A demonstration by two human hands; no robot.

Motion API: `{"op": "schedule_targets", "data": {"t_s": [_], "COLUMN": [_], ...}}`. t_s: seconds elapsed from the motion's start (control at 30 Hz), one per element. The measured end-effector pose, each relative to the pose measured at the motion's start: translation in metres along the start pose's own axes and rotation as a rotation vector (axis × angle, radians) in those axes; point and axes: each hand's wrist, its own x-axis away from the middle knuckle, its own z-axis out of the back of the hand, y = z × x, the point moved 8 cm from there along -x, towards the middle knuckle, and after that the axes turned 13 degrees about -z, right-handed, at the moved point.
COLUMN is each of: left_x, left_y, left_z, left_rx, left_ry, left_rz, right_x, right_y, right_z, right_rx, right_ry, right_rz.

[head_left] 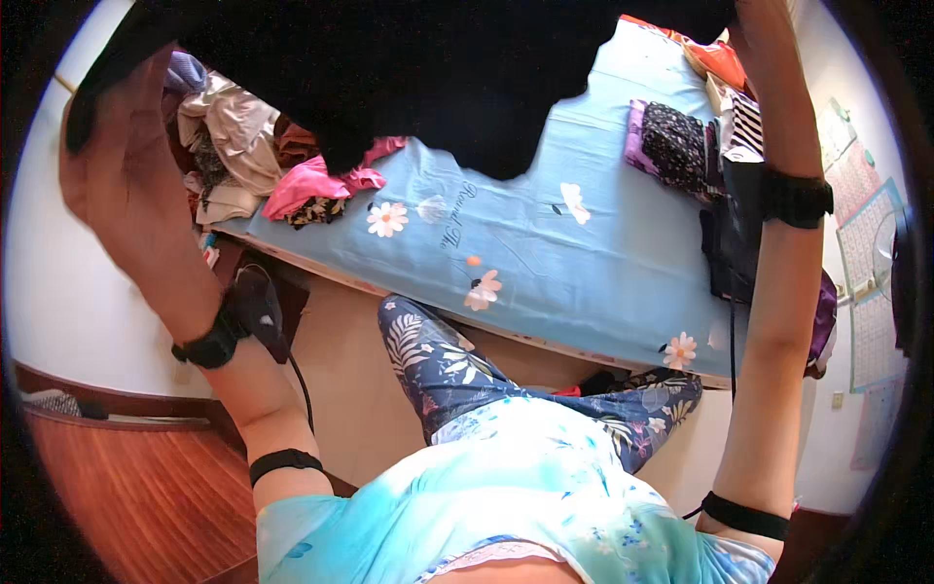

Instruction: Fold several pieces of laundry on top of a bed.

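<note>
A large black piece of cloth (418, 78) hangs spread out close in front of me across the top, its lower edge uneven. It is too dark to tell which garment it is. My left hand (122, 161) is raised at the upper left, closed on one end, with dark fabric lying over the fingers. At the upper right my right hand (764, 39) is lifted to the other end; its fingertips are cut off by the edge, but the cloth stretches up to it. Both wrists wear black straps.
A bed with a blue flowered sheet (623, 263) lies before my crossed legs (428, 360). Crumpled clothes (233, 136) and a pink garment (302, 190) are heaped at its left. Folded clothes (676, 146) sit on the right. Wooden floor (126, 487) shows lower left.
</note>
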Motion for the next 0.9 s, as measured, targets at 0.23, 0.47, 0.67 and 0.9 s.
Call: {"op": "schedule_targets", "data": {"t_s": [0.23, 0.47, 0.67, 0.9], "left_x": [0.123, 0.327, 0.361, 0.403], "left_y": [0.007, -0.019, -0.008, -0.031], "left_z": [-0.140, -0.300, -0.364, -0.339], "left_rx": [-0.203, 0.608, 0.775, 0.772], "left_ry": [-0.938, -0.823, -0.957, -1.023], "left_rz": [0.572, 0.835, 0.900, 1.262], "right_x": [0.057, 0.225, 0.328, 0.414], "right_y": [0.148, 0.305, 0.367, 0.389], "right_z": [0.035, 0.077, 0.126, 0.144], "right_rx": [0.648, 0.835, 1.006, 0.941], "right_ry": [0.097, -0.022, -0.006, 0.128], "right_rz": [-0.076, -0.457, -0.719, -1.052]}}
